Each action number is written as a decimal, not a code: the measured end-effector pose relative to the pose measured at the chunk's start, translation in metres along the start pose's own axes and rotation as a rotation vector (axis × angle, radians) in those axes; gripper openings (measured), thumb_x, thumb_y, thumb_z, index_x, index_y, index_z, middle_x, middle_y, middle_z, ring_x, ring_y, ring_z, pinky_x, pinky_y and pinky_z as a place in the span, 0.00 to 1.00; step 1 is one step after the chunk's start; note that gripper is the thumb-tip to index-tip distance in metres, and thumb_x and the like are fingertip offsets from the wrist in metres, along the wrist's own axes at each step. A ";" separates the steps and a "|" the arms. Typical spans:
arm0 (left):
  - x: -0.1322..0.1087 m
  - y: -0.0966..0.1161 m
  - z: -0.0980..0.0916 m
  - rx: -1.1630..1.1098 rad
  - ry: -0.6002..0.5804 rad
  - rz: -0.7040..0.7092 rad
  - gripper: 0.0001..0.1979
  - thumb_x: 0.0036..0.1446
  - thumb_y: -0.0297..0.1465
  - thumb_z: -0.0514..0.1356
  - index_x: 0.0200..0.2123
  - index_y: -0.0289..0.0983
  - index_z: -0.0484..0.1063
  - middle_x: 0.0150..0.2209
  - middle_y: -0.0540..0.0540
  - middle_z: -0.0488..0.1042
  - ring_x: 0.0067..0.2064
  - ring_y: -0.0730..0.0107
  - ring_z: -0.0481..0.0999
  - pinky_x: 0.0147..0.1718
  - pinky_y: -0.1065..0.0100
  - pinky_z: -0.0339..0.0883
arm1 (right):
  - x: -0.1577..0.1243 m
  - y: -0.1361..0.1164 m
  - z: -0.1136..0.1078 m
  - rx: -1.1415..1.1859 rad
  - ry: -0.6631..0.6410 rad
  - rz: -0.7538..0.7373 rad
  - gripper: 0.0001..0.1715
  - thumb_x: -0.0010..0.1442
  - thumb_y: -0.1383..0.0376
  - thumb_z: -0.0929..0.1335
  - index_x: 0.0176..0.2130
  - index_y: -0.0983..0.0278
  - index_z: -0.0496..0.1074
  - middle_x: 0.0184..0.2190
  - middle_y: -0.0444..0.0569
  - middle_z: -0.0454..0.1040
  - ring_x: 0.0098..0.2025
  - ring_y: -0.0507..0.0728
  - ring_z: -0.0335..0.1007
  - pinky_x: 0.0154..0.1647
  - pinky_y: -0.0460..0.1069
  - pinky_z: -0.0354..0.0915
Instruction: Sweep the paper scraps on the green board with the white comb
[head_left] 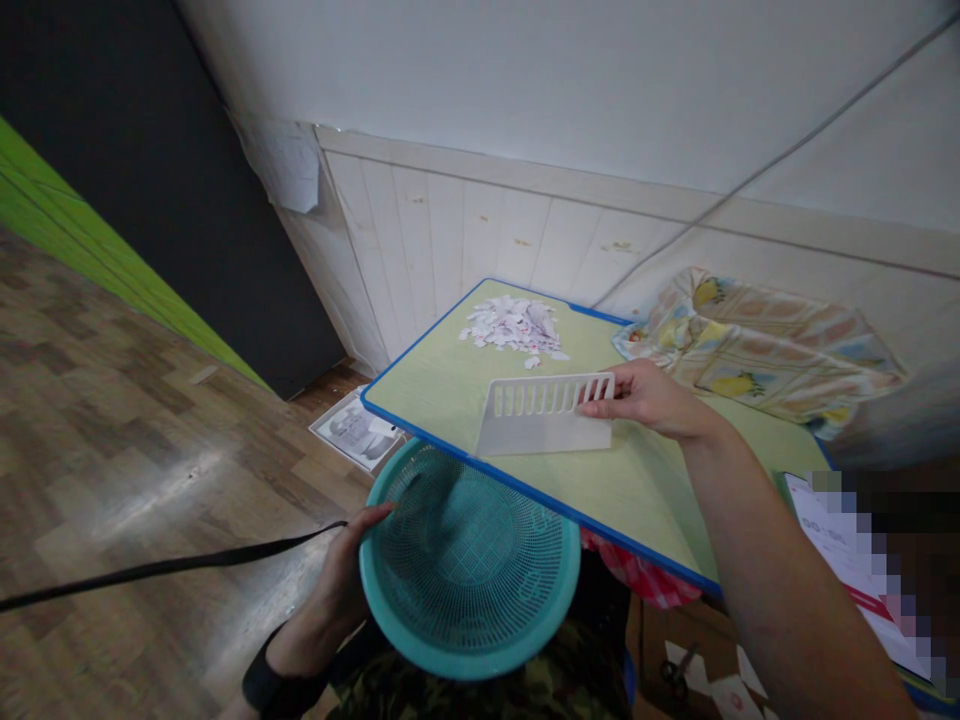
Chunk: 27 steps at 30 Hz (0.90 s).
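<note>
My right hand [643,397] grips the right end of a white slotted plastic panel [544,414], which stands on edge on the green table [637,480] near its blue-trimmed front edge. A pile of torn white paper scraps [514,327] lies at the table's far corner, beyond the panel. My left hand [346,565] holds the rim of a teal mesh basket [469,565], kept below the table's edge, just under the panel. The basket's inside looks bare.
A folded patterned cloth [757,345] lies at the table's back right. Printed papers [847,560] sit at the right edge. A printed sheet [356,430] lies on the wooden floor by the white panelled wall. A black strap [172,567] crosses at the left.
</note>
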<state>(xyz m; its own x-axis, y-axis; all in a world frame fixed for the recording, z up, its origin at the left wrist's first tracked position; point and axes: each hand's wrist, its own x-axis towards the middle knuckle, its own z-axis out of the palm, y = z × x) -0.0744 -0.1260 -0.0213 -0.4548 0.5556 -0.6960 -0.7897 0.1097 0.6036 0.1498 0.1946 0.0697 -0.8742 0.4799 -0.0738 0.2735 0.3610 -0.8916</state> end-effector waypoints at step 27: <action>0.004 -0.004 0.009 0.000 0.037 -0.005 0.11 0.52 0.19 0.62 0.21 0.36 0.79 0.18 0.45 0.82 0.17 0.62 0.79 0.18 0.68 0.77 | 0.013 0.069 -0.056 -0.035 0.772 -0.081 0.23 0.46 0.51 0.79 0.36 0.65 0.83 0.33 0.51 0.84 0.35 0.62 0.79 0.39 0.56 0.73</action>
<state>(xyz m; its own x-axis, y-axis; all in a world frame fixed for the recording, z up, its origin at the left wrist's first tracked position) -0.0695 -0.1169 -0.0228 -0.4658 0.5245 -0.7127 -0.7919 0.1122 0.6002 0.1799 0.2705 0.0320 -0.3687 0.8672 0.3347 0.2444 0.4378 -0.8652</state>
